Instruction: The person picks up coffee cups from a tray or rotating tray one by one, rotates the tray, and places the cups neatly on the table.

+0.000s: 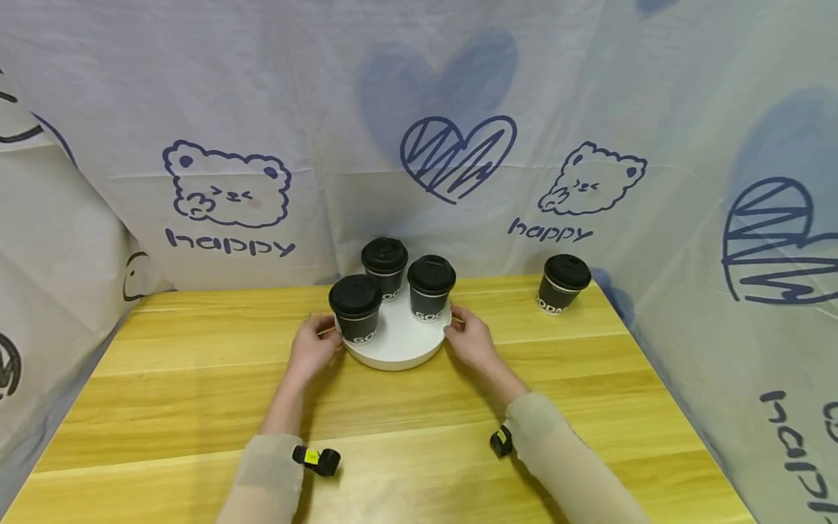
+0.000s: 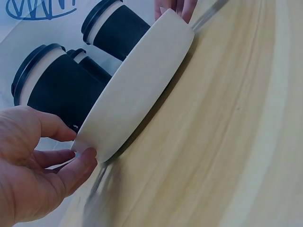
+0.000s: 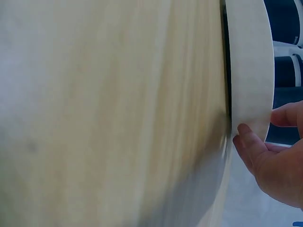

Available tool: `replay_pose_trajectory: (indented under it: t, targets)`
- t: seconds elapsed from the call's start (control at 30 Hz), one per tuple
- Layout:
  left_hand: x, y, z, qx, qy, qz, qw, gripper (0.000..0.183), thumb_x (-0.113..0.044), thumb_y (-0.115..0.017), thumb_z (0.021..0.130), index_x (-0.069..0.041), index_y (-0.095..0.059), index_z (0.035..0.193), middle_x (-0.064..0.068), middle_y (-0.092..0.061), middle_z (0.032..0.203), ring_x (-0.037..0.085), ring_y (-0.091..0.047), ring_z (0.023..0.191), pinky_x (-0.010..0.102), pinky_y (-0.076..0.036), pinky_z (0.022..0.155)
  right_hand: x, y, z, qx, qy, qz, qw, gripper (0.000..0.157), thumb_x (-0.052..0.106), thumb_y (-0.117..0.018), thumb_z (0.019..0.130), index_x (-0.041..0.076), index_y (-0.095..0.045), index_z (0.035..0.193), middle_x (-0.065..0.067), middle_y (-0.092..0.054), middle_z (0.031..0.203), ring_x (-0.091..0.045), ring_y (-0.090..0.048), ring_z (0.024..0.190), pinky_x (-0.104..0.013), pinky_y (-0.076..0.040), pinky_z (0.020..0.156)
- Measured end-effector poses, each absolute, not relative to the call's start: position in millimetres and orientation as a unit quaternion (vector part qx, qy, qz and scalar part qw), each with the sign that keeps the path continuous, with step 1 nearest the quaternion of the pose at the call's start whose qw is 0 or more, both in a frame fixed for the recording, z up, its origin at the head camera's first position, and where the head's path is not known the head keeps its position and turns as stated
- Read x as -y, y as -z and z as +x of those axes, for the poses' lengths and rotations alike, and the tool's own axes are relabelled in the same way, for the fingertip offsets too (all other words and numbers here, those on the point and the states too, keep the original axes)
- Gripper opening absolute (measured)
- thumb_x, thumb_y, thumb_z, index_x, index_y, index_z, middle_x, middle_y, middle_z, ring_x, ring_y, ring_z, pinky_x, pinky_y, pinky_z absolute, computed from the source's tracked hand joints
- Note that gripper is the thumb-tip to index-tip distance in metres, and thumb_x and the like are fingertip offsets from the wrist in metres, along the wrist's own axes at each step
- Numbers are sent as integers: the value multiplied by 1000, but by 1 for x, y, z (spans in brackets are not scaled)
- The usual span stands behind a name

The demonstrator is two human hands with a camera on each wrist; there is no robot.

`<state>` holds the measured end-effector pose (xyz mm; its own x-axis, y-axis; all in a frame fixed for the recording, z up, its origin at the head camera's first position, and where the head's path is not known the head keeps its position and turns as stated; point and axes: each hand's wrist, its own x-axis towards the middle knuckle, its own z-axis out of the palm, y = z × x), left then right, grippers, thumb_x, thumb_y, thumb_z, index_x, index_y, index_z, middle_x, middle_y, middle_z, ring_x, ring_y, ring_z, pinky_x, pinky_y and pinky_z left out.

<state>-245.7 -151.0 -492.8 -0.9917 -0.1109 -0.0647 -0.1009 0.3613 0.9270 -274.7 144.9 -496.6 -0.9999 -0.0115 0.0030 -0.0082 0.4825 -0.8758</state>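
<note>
A round white tray (image 1: pixel 396 349) with a thick rim carries three dark paper coffee cups with black lids: a front left cup (image 1: pixel 356 313), a back cup (image 1: pixel 385 266) and a right cup (image 1: pixel 431 287). My left hand (image 1: pixel 316 346) pinches the tray's left edge between thumb and fingers, close beside the front left cup. On the opposite side my right hand (image 1: pixel 473 342) grips the rim, thumb on the top edge and fingertips on the side wall (image 3: pixel 251 66). A dark shadow line runs under the tray; whether it touches the table cannot be told.
Another lidded coffee cup (image 1: pixel 564 284) stands upright near the table's back right corner. The wooden table (image 1: pixel 196 393) ends at a hanging cloth (image 1: pixel 327 145) printed with hearts and bears, behind and at both sides. A small black camera sits on each wrist.
</note>
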Motion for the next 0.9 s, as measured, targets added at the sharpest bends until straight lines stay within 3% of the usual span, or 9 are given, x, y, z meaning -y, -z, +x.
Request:
replay_pose_trajectory:
  t: [0.17,0.3,0.5,0.73,0.9]
  targets:
    - [146,494,-240,810,582,75,1,50,-1,-58,92,14,-54,140,34,-58,138,41,-62,124,20,-51,85,-142,499,-268,-857,515,4,-8,51,4,-62,96,-8,-52,145,-25,-61,140,-35,-63,125,-44,-54,104]
    - [143,494,-239,798,596,88,-3,53,-2,-59,92,15,-51,142,34,-56,140,40,-60,126,18,-50,87,-138,500,-262,-853,522,17,-14,52,6,-64,96,-7,-53,144,-25,-63,137,-34,-64,123,-43,-55,101]
    - [143,493,-242,792,602,101,-10,56,0,-57,91,14,-48,145,33,-53,145,40,-58,129,25,-52,96,-137,496,-258,-845,533,25,-13,52,8,-66,95,-7,-54,143,-25,-63,137,-34,-65,124,-41,-56,100]
    - [144,493,-247,801,591,95,-16,56,-2,-58,92,13,-48,145,33,-52,146,42,-57,131,45,-50,109,-144,499,-273,-842,538,25,-6,52,4,-62,94,-6,-54,144,-24,-61,140,-35,-64,124,-40,-56,99]
    - [149,490,-254,818,568,86,-14,53,-3,-56,93,12,-51,143,32,-53,145,42,-58,130,45,-52,106,-147,497,-282,-846,533,14,5,51,2,-59,93,-7,-54,143,-24,-62,139,-36,-63,123,-41,-55,100]
